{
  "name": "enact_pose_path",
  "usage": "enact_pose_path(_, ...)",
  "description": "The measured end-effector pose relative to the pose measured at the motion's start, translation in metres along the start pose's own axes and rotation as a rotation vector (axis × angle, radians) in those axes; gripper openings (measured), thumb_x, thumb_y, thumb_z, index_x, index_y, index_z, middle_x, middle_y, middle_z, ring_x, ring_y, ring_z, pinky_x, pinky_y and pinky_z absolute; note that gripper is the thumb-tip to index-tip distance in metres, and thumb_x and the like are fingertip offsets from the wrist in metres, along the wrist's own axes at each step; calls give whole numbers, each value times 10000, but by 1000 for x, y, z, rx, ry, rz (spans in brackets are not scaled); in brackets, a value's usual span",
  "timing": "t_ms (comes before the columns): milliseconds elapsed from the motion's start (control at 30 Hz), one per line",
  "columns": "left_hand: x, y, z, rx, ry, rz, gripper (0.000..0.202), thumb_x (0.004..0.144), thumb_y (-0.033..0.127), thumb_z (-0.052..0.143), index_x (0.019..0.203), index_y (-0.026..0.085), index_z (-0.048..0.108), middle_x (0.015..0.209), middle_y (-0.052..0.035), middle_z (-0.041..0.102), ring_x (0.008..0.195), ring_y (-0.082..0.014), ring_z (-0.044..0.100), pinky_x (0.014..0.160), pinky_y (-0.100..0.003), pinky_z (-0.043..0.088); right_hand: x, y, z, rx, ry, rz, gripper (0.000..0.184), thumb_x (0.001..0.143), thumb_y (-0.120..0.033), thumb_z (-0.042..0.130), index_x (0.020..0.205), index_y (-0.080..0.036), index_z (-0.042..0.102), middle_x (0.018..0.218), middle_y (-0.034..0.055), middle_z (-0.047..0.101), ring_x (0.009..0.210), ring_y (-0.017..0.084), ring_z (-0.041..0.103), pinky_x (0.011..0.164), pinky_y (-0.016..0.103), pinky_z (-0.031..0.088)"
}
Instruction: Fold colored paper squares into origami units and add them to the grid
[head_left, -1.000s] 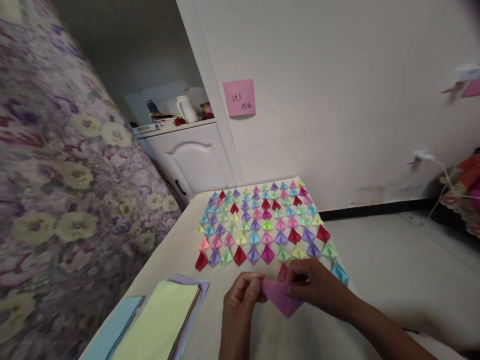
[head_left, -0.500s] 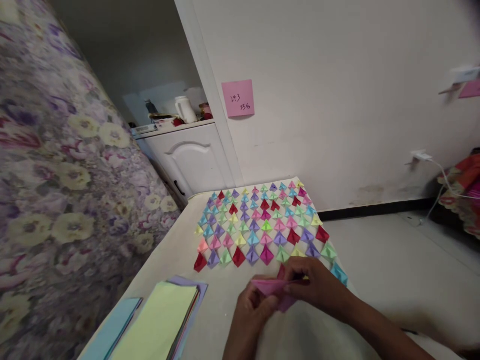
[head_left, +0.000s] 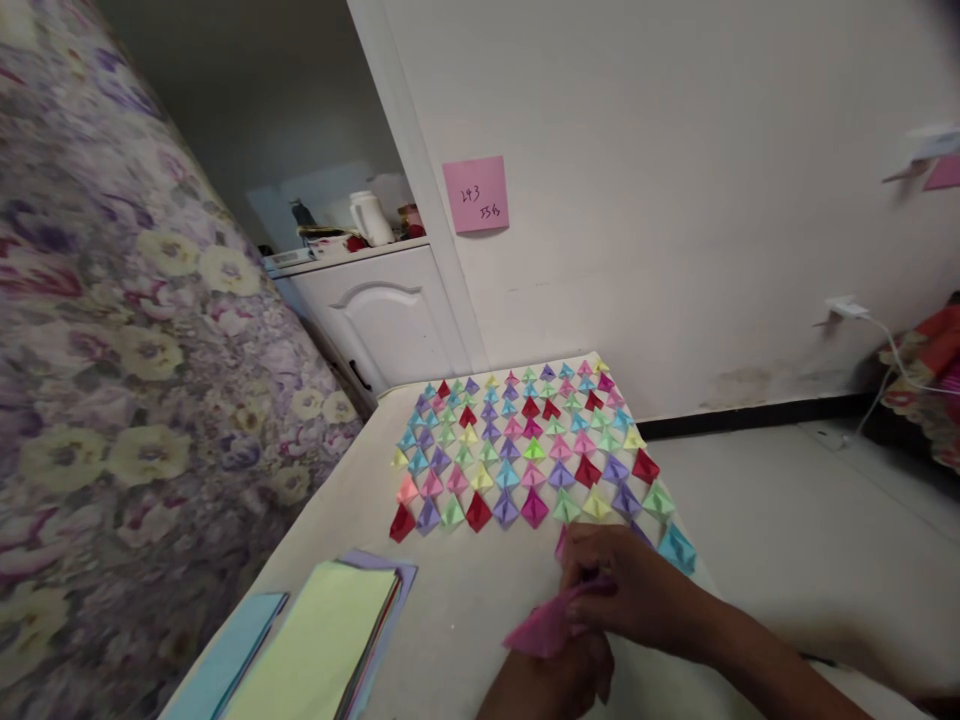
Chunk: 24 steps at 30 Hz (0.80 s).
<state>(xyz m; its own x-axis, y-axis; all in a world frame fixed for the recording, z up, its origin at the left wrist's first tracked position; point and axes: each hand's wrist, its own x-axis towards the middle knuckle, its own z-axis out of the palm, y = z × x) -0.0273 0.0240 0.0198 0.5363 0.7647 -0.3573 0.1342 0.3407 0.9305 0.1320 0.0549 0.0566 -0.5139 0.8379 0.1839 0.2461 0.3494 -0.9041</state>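
Note:
A pink sheet of folded paper (head_left: 541, 628) is pinched in my right hand (head_left: 637, 590), its pointed end sticking out to the left. My left hand (head_left: 551, 680) is turned and curled just below, against the paper's underside; some of its fingers are hidden. Behind the hands, small folded paper pieces (head_left: 506, 508) of many colours lie in rows across the pale table (head_left: 450, 590). A blue folded piece (head_left: 678, 549) lies to the right of my right hand. Another pink piece (head_left: 560, 543) shows partly behind its knuckles.
At the left front lie a stack of paper topped with light green (head_left: 315, 640) and a blue paper stack (head_left: 225, 655). A floral curtain (head_left: 150, 380) hangs at left. A wall with a pink note (head_left: 476, 194) and a white cabinet (head_left: 382, 320) stand behind the table.
My left hand has turned over and moved lower, to the right. The pink paper has tilted, its point now aimed down and left. My right hand still grips it.

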Motion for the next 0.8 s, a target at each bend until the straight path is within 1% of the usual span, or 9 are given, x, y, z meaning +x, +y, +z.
enact_pose_path(100, 3, -1, 0, 122, 54, -29, 424, 761, 513, 527, 691, 115, 657, 482, 25, 462, 423, -68, 351, 432, -209, 244, -1, -3, -1, 14, 7, -15, 243, 599, -4, 625, 752, -191, 643, 760, -28, 558, 704, 111, 528, 611, 208, 405)
enact_pose_path(167, 1, 2, 1, 184, 110, -35, 433, 768, 526, 512, 682, 123, 647, 495, 31, 445, 448, -72, 348, 444, -210, 240, -2, -5, -2, 33, 39, -42, 354, 582, 27, 607, 850, -202, 625, 825, -20, 568, 747, 120, 532, 645, 217, 425)
enact_pose_path(233, -4, 7, 1, 224, 190, -9, 412, 777, 521, 510, 774, 135, 654, 539, 33, 462, 498, -83, 368, 482, -212, 273, -3, -7, -3, 33, 80, -102, 412, 579, 43, 595, 901, -213, 602, 883, -10, 564, 799, 131, 534, 691, 234, 438)
enact_pose_path(300, -10, 13, 0, 245, 279, 32, 384, 789, 498, 513, 887, 153, 652, 599, 26, 495, 583, -109, 420, 559, -226, 330, -3, -9, -4, 23, 111, -170, 408, 597, 40, 596, 909, -222, 594, 936, 3, 551, 863, 145, 533, 753, 257, 442)
enact_pose_path(367, -16, 17, -1, 249, 336, 64, 366, 797, 475, 518, 952, 170, 645, 678, 7, 543, 688, -144, 471, 654, -252, 369, -3, -11, -5, 22, 136, -208, 380, 624, 30, 597, 904, -226, 593, 993, 16, 533, 925, 157, 527, 802, 275, 440)
enact_pose_path(467, -20, 21, -4, 246, 336, 122, 324, 804, 432, 531, 992, 193, 639, 814, -19, 602, 833, -186, 508, 765, -282, 382, -4, -12, -5, 24, 143, -206, 334, 660, 20, 587, 884, -228, 595, 1057, 27, 506, 977, 165, 519, 830, 280, 438)
enact_pose_path(567, -21, 22, -5, 236, 308, 179, 320, 812, 381, 541, 1077, 216, 612, 886, -23, 620, 868, -191, 519, 799, -290, 391, -4, -13, -5, 23, 131, -186, 305, 681, 12, 583, 869, -228, 597, 1079, 27, 497, 992, 164, 519, 841, 278, 438)
enact_pose_path(700, -22, 18, -6, 166, 272, 177, 393, 795, 335, 573, 1174, 232, 561, 993, -46, 628, 889, -203, 539, 790, -302, 416, -4, -14, -4, 19, 126, -173, 277, 695, 11, 575, 844, -221, 602, 1079, 26, 496, 1001, 163, 517, 847, 276, 436)
enact_pose_path(800, -22, 16, -7, 141, 303, 166, 408, 781, 320, 592, 1181, 244, 562, 1141, -59, 592, 1006, -232, 524, 859, -326, 403, -4, -14, -3, 14, 130, -172, 275, 704, 8, 569, 842, -224, 617, 1089, 29, 492, 1002, 166, 515, 845, 280, 438)
